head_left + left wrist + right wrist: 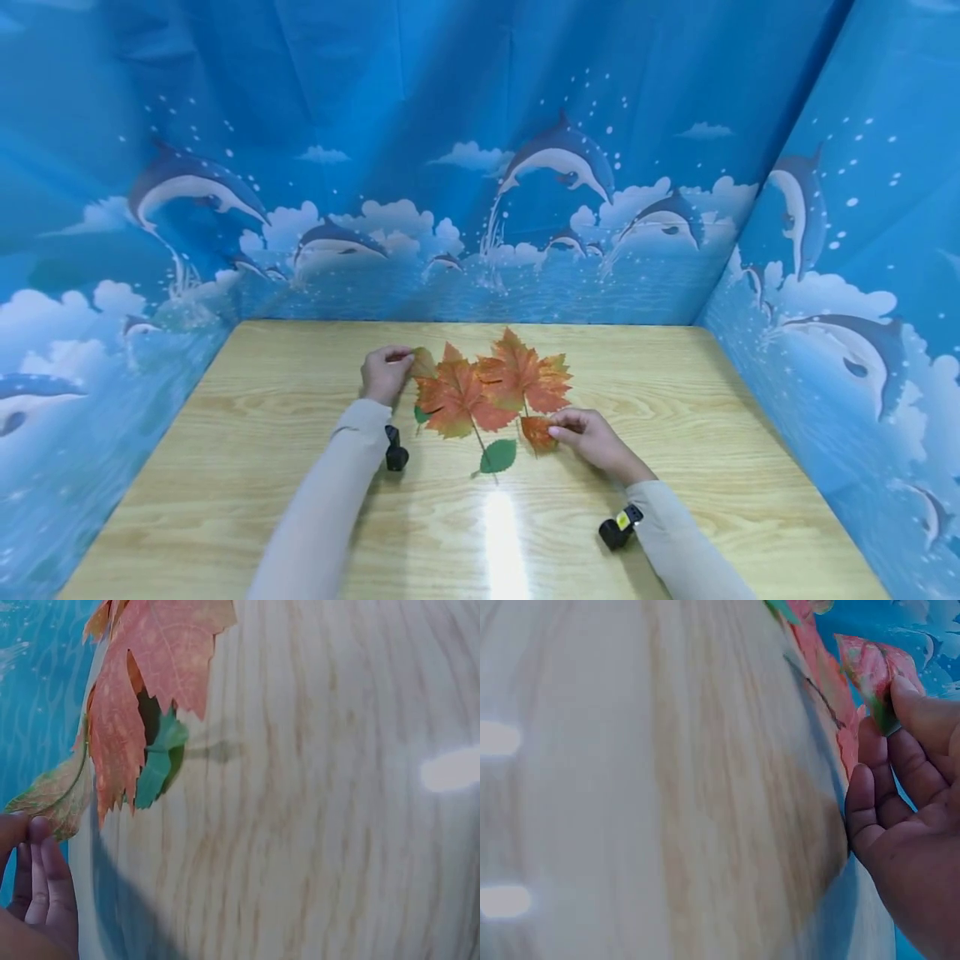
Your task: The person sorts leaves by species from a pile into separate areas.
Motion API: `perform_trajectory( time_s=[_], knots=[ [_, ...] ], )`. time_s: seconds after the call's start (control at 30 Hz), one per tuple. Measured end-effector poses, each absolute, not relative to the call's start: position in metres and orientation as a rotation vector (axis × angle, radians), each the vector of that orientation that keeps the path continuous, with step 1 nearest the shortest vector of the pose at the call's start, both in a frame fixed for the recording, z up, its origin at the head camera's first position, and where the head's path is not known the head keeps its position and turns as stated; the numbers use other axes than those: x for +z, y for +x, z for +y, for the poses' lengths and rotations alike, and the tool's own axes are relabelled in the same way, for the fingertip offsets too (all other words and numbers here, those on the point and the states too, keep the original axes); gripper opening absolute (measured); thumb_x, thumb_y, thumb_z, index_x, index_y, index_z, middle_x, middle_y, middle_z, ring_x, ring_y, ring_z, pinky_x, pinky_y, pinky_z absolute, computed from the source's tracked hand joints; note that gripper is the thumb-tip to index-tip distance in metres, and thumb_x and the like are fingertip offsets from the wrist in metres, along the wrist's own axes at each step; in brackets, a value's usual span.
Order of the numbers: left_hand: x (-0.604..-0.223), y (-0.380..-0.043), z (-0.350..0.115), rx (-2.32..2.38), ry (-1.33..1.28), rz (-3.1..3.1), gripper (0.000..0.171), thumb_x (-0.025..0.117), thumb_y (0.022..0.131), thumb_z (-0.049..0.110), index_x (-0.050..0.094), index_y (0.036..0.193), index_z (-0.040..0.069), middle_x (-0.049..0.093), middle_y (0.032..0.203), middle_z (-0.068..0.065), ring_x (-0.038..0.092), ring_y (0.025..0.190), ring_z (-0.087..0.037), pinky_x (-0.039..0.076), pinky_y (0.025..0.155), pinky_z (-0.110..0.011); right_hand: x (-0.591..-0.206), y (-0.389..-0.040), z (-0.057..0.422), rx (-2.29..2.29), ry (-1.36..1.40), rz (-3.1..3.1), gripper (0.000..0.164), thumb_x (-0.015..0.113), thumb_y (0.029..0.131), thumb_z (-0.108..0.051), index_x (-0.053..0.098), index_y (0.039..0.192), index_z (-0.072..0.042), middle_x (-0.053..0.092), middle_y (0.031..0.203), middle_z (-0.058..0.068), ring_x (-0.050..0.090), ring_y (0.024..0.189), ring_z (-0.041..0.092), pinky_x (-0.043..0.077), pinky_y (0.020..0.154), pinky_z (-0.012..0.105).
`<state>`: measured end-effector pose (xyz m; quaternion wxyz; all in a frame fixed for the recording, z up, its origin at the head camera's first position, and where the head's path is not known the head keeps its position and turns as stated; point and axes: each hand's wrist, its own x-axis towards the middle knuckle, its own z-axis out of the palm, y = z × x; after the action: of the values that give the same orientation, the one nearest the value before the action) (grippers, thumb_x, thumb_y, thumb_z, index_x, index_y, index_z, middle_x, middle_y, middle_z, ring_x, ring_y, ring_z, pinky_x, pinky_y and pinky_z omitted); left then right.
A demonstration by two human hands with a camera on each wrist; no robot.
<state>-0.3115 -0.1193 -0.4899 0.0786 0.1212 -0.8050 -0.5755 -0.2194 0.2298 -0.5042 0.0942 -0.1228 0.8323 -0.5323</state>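
Note:
My left hand (386, 373) pinches the edge of a brownish-green leaf (423, 364) at the left of the leaf group. In the left wrist view, thumb and fingertips meet on that leaf (54, 796). My right hand (596, 442) pinches a small orange-red leaf (538, 434) at the right; the right wrist view shows this leaf (874, 671) raised between thumb and fingers. Between the hands lie two large orange maple leaves, a left one (456, 393) and a right one (522, 373), overlapping. A green leaf (498, 457) is by the left maple leaf's stem, and another green leaf (422, 414) is partly hidden under it.
The leaves are on a light wood-grain table (247, 433). Blue curtains (450, 100) printed with dolphins stand behind it and along the sides. A black wrist camera (396, 450) is on the left wrist, another black camera (619, 528) on the right. Light glares off the tabletop.

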Motion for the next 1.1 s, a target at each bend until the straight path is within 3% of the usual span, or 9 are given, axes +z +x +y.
perform_trajectory(
  time_s=[0.33, 0.67, 0.87, 0.97, 1.1],
  knots=[
    [-0.488, -0.302, -0.122, -1.775, 0.324, -2.408, 0.015, 0.066, 0.091, 0.01, 0.073, 0.103, 0.007, 0.065, 0.102, -0.012, 0.059, 0.093, -0.026, 0.049, 0.075, -0.035, -0.497, -0.216, 0.224, -1.73, -0.219, 2.373, 0.026, 0.064, 0.092, -0.012, 0.063, 0.11, 0.007, 0.069, 0.099, 0.009, 0.061, 0.088, 0.01, 0.051, 0.08, 0.022],
    [-0.49, -0.303, -0.126, -1.705, 0.345, -2.422, 0.017, 0.068, 0.09, 0.014, 0.073, 0.104, 0.007, 0.067, 0.102, -0.014, 0.06, 0.095, -0.028, 0.048, 0.079, -0.038, -0.496, -0.216, 0.218, -1.75, -0.194, 2.366, 0.024, 0.065, 0.091, -0.011, 0.063, 0.106, 0.006, 0.068, 0.092, 0.002, 0.061, 0.084, 0.009, 0.05, 0.078, 0.023],
    [-0.488, -0.303, -0.125, -1.785, 0.368, -2.377, 0.021, 0.064, 0.093, 0.018, 0.07, 0.108, 0.005, 0.067, 0.091, -0.016, 0.067, 0.084, -0.03, 0.055, 0.071, -0.038, -0.499, -0.215, 0.217, -1.738, -0.139, 2.349, 0.023, 0.064, 0.091, -0.012, 0.064, 0.107, 0.006, 0.067, 0.092, 0.002, 0.059, 0.083, 0.011, 0.051, 0.074, 0.025],
    [-0.487, -0.304, -0.126, -1.898, 0.368, -2.311, 0.023, 0.061, 0.095, 0.016, 0.068, 0.111, 0.002, 0.069, 0.092, -0.019, 0.07, 0.073, -0.023, 0.058, 0.069, -0.038, -0.495, -0.213, 0.216, -1.71, -0.124, 2.36, 0.023, 0.063, 0.092, -0.013, 0.064, 0.108, 0.005, 0.068, 0.098, 0.005, 0.06, 0.088, 0.015, 0.051, 0.077, 0.028],
    [-0.485, -0.303, -0.127, -2.05, 0.374, -2.265, 0.026, 0.059, 0.096, 0.014, 0.065, 0.115, -0.002, 0.07, 0.1, -0.022, 0.071, 0.076, -0.022, 0.058, 0.072, -0.037, -0.495, -0.213, 0.216, -1.69, -0.114, 2.367, 0.023, 0.063, 0.093, -0.014, 0.064, 0.108, 0.003, 0.068, 0.104, 0.008, 0.061, 0.092, 0.015, 0.051, 0.079, 0.03]
  ],
)
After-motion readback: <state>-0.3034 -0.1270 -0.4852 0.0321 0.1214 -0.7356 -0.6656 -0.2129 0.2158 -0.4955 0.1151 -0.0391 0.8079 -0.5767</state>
